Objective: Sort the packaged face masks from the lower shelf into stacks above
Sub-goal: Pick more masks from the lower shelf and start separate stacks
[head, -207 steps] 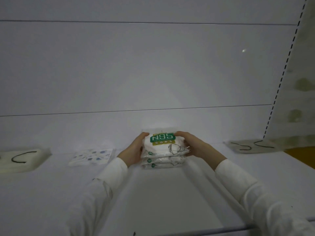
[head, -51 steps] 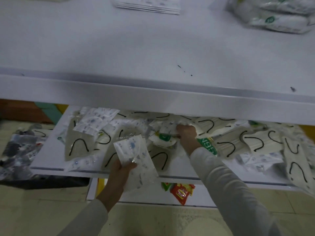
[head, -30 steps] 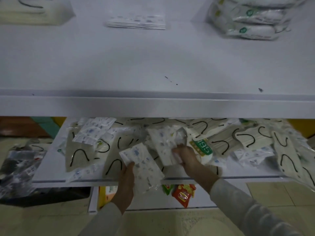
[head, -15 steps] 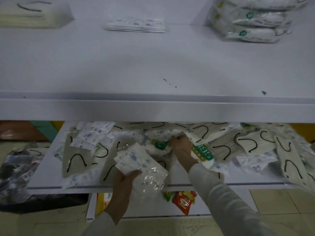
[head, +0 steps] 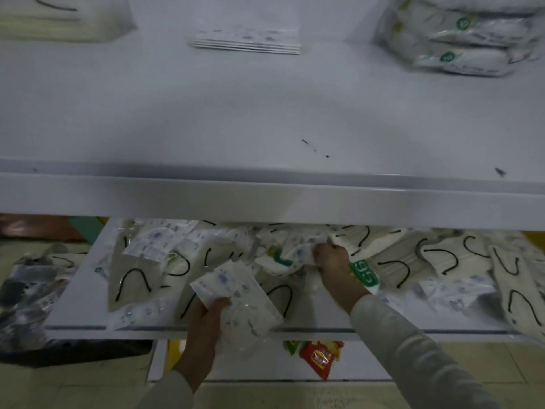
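Head view: left hand (head: pixel 206 323) gripped blue-print packets (head: pixel 239 293) fanned above its thumb, over the lower shelf (head: pixel 76 305) front edge. Right hand (head: pixel 331 259), fingers curled, pinched a pile packet (head: pixel 298 249) just to its left. Stacks (head: pixel 247 41) lay well beyond both hands, on the upper shelf (head: pixel 265 113).

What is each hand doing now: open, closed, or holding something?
Left hand: holds a few blue-dotted white mask packets in clear plastic.
Right hand: grips another blue-dotted white packet in the lower-shelf pile.
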Action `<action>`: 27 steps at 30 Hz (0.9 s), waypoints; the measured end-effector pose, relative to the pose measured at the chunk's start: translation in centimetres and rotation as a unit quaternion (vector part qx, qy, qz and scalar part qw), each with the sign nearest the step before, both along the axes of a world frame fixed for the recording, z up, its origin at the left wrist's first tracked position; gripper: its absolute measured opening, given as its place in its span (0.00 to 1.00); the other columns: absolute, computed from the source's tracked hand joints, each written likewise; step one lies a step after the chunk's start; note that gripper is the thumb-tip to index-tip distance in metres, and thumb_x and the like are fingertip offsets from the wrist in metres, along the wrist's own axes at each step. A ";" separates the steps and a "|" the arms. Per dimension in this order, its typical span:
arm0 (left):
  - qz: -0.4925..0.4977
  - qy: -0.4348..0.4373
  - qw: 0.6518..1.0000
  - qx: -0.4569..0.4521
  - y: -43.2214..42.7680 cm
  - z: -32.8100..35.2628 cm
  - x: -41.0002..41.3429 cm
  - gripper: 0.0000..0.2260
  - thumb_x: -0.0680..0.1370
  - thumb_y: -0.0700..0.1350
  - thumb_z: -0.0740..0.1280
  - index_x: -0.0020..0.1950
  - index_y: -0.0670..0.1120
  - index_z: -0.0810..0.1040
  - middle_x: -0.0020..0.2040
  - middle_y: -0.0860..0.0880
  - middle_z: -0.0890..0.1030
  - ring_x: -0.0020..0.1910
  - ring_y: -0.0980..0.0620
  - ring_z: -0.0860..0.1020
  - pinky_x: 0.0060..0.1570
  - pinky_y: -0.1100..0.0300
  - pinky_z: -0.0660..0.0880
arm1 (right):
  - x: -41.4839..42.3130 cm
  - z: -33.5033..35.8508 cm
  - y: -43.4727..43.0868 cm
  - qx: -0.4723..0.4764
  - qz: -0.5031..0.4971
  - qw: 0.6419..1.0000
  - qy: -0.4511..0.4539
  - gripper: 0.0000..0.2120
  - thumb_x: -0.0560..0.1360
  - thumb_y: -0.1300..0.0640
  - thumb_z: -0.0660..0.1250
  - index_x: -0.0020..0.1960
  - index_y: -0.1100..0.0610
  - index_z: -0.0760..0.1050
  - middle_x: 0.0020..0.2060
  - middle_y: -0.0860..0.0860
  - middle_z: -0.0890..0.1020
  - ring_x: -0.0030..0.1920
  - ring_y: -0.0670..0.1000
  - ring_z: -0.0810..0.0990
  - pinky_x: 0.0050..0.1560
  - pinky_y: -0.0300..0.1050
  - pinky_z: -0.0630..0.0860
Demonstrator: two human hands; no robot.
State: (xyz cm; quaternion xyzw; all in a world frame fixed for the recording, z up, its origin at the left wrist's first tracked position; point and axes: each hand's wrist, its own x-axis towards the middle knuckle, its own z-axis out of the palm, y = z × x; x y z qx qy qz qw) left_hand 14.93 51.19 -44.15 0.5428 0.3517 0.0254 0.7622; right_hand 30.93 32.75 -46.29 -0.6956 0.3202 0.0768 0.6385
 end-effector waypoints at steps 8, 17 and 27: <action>-0.028 0.013 0.999 -0.009 -3.3 1.0 0.7 0.06 0.78 0.40 0.64 0.54 0.45 0.76 0.48 0.44 0.80 0.44 0.48 0.78 0.37 0.57 0.73 | -9.5 5.3 -0.6 0.010 0.235 0.972 0.025 0.08 0.70 0.67 0.65 0.44 0.56 0.78 0.36 0.50 0.79 0.41 0.53 0.77 0.37 0.41 0.71; -0.086 -0.058 0.994 -0.013 -4.6 6.6 0.2 0.21 0.66 0.42 0.75 0.59 0.43 0.78 0.49 0.42 0.84 0.48 0.42 0.82 0.50 0.44 0.78 | -13.5 10.5 -1.6 -0.359 0.419 0.810 -0.198 0.19 0.71 0.55 0.67 0.61 0.52 0.72 0.52 0.49 0.76 0.53 0.49 0.75 0.46 0.37 0.70; -0.225 -0.097 0.958 -0.149 -1.1 14.5 -4.6 0.33 0.54 0.32 0.81 0.57 0.41 0.77 0.47 0.39 0.84 0.48 0.37 0.81 0.53 0.40 0.76 | -16.8 20.8 -5.2 -0.093 0.446 0.871 -0.185 0.15 0.65 0.57 0.72 0.50 0.61 0.81 0.45 0.60 0.84 0.48 0.56 0.83 0.50 0.53 0.76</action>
